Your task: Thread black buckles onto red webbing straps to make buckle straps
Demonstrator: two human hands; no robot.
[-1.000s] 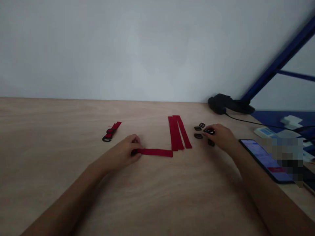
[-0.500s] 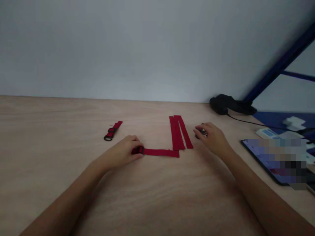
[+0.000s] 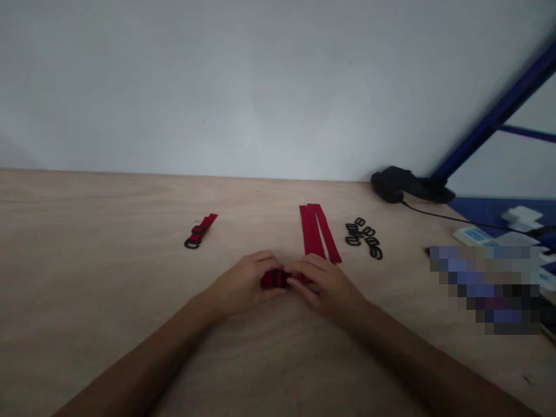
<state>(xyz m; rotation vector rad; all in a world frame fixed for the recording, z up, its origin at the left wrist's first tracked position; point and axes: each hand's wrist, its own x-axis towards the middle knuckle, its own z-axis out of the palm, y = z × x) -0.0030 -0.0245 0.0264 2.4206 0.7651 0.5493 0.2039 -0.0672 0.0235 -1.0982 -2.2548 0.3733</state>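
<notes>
The left hand [image 3: 241, 284] and right hand [image 3: 328, 289] hold a red cloth strap [image 3: 273, 280] tight in their fingers [image 3: 319, 272], just beside 2 long red straps [image 3: 313, 231].

Mostly hidden between left hand [image 3: 243, 284] and right hand [image 3: 325, 286]: red strap [image 3: 273, 280]. Pixelated beyond reading, near the right edge: phone [image 3: 484, 289]. Too small for detail: black buckles [image 3: 364, 238].

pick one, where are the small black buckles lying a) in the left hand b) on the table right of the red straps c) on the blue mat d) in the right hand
b: the black buckles lie on the wooden table right of the red straps, while the left hand and right hand hold a red strap piece
</notes>
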